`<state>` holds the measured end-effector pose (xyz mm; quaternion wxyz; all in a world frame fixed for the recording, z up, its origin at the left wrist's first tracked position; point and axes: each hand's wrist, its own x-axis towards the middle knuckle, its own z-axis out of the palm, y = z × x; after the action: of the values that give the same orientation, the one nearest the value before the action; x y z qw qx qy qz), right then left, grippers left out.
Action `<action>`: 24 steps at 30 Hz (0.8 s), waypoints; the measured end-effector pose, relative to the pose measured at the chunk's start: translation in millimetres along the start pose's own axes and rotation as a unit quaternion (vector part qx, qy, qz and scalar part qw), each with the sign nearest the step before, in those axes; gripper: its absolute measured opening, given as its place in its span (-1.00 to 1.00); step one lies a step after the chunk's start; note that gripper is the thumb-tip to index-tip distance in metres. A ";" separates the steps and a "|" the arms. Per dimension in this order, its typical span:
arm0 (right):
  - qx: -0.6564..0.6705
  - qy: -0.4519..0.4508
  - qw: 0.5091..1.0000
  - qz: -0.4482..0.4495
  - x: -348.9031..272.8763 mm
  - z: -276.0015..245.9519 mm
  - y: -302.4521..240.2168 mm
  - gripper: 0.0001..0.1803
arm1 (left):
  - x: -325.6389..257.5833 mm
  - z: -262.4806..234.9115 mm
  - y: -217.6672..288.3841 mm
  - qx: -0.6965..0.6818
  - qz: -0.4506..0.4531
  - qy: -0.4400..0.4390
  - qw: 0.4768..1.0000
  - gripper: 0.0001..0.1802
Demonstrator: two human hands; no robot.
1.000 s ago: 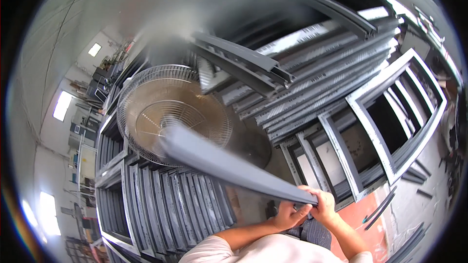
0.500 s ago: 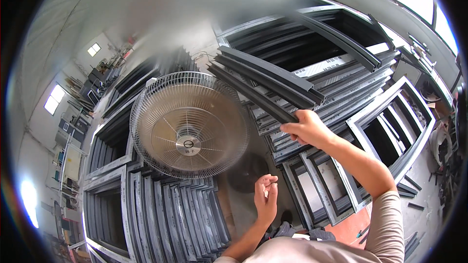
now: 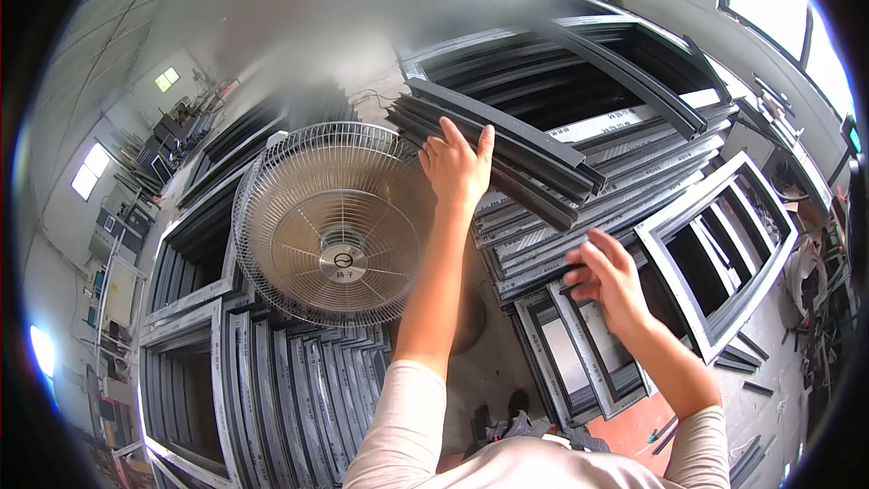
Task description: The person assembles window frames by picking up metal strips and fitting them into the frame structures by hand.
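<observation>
Lying on the frame stack [image 3: 634, 161], the bars [image 3: 527, 142] are set askew: long axis runs upper left to lower right in view, lower-right ends slightly staggered.

Left hand [image 3: 457, 166] is nearer. It is held over the upper-left half of the bars, back of hand seen, fingers spread, thumb stuck out to the right. No bar is seen gripped by it; whether the bars are touched can't be told, palm side is hidden.

Right hand [image 3: 611, 281] is held apart, below and right of the lower-right bar ends. Fingers are loosely bent, nothing is seen held. From there the bars lie up and to the left; closest part is the lowest bar's tip, with a gap seen between. So the long axis is flanked: left hand by the upper half, right hand past the lower tips.

Fan [image 3: 344, 263] is placed just left of left hand in view; depth gap can't be judged. Second bars [image 3: 626, 78] are laid farther up and right, near parallel, well apart from both hands.
</observation>
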<state>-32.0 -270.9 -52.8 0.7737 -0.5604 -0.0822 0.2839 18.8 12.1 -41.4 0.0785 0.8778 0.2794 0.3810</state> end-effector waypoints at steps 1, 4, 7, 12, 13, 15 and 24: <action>-0.001 -0.011 1.000 -0.003 -8.6 -12.8 10.1 -0.26 | 6.1 4.6 1.3 0.019 -0.026 -0.039 0.999 -0.06; -0.018 0.017 1.000 -0.010 -36.4 -39.9 31.3 -0.46 | 18.3 15.6 -0.7 0.095 -0.030 -0.059 0.993 -0.03; -0.007 0.049 0.999 0.008 -56.4 -72.3 55.8 -0.43 | 25.5 19.7 1.4 0.067 -0.031 -0.103 0.992 -0.04; -0.016 0.097 0.994 0.045 -87.9 -101.4 86.9 -0.48 | 45.2 31.3 -1.3 0.016 -0.011 -0.145 0.989 -0.07; -0.020 0.113 0.992 0.051 -91.3 -109.7 91.5 -0.52 | 47.2 33.3 13.4 0.000 -0.003 -0.166 0.986 -0.14; -0.045 0.133 0.988 0.068 -96.9 -120.1 107.1 -0.52 | 45.6 35.7 18.3 -0.021 0.003 -0.145 0.989 -0.28; -0.011 0.135 0.985 0.111 -162.6 -179.6 141.6 -0.55 | -110.9 -65.0 93.2 -0.168 0.148 0.243 0.944 -0.52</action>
<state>-135.3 -474.7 -215.6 0.7354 -0.6072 0.0825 0.2892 -48.8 -131.4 -32.7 0.0975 0.7642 0.0891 0.6313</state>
